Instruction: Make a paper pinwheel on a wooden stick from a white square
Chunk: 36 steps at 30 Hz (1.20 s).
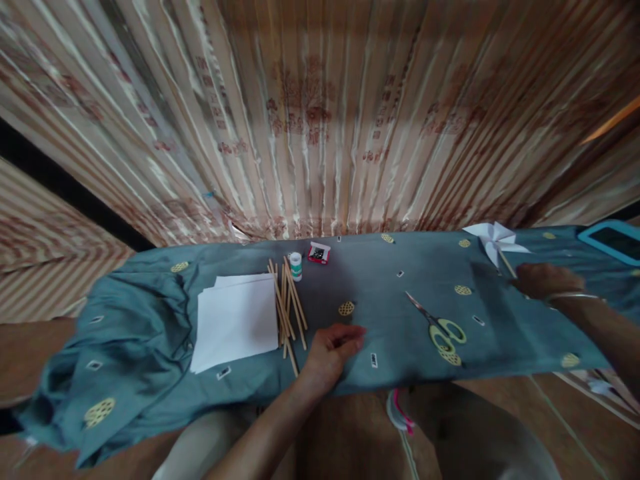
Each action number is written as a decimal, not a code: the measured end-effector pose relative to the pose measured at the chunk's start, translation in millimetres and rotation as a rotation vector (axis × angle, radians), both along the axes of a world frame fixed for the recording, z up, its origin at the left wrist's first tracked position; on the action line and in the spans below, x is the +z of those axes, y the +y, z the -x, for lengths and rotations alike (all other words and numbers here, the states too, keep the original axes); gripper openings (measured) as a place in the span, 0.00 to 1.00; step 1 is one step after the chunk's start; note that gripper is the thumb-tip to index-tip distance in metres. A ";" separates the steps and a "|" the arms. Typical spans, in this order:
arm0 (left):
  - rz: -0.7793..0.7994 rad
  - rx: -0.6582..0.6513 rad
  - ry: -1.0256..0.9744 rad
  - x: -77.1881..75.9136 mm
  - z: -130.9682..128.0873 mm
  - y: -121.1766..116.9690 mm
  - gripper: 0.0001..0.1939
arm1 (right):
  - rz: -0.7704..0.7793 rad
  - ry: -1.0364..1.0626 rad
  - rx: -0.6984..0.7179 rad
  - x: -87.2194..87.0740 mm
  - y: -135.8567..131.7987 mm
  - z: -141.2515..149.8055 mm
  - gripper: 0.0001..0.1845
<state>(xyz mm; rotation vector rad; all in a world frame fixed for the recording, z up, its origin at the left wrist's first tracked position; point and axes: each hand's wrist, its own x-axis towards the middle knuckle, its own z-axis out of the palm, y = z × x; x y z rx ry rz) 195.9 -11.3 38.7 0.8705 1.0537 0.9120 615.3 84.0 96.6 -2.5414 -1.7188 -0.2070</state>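
My right hand is closed round the lower end of a wooden stick that carries a white paper pinwheel, at the far right of the table. The pinwheel's blades lie just above the cloth or on it; I cannot tell which. My left hand rests near the front edge of the cloth, fingers loosely bent and nothing seen in them. Just left of it lie several wooden sticks in a loose bunch, partly over a stack of white paper. Scissors with green handles lie between my hands.
A small white bottle stands behind the sticks, beside an open red box of small dark items. At the right edge is a blue-framed object. A teal patterned cloth covers the table, bunched at left. Striped curtains hang behind.
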 end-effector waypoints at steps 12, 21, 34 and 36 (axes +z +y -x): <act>-0.576 0.198 0.510 22.4 110.8 22.4 0.06 | 0.093 0.496 0.801 -26.1 -64.1 295.4 0.13; -0.618 0.022 0.889 -16.5 168.3 4.5 0.27 | -0.124 0.781 0.801 -84.4 -80.0 330.3 0.16; -0.687 -0.055 0.958 -24.0 180.0 2.8 0.24 | -0.106 0.769 0.847 -89.7 -68.0 323.2 0.16; -0.687 -0.068 0.957 -24.6 180.8 2.7 0.22 | -0.109 0.768 0.841 -89.9 -67.8 323.7 0.16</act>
